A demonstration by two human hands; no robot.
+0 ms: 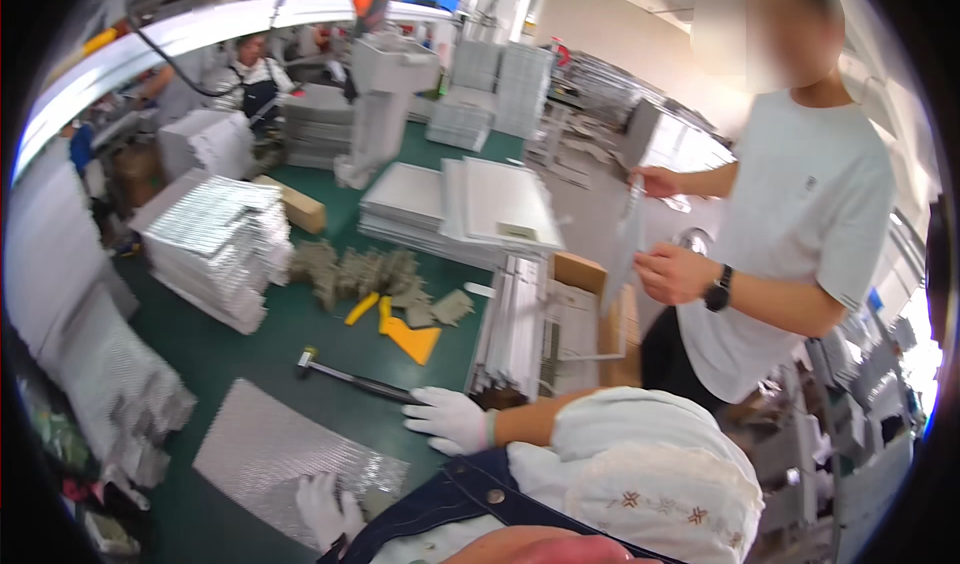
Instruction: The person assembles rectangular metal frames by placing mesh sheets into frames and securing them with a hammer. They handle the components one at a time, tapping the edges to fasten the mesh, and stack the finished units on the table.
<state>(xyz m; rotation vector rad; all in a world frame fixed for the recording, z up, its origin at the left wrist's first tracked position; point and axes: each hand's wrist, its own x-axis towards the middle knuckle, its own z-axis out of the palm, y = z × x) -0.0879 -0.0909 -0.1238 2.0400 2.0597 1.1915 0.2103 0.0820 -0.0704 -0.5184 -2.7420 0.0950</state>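
Note:
My left hand (328,509), in a white glove, rests with fingers apart on the near edge of a silvery sheet with a fine cell pattern (265,449). The sheet lies flat on the green table (200,359). Also gloved in white, my right hand (448,419) lies on the table with its fingers spread. Its fingers are beside the dark handle end of a small hammer (355,378), not wrapped round it. The hammer's head points left. Beyond it are a yellow scraper (410,342) and a smaller yellow piece (361,309).
Grey-brown scrap pieces (360,274) are heaped mid-table. Silvery cell sheets are stacked at left (215,249); white panels (500,204) are piled at the back. At right, a person (800,224) holds a white panel (625,244) beside a cardboard box (580,274).

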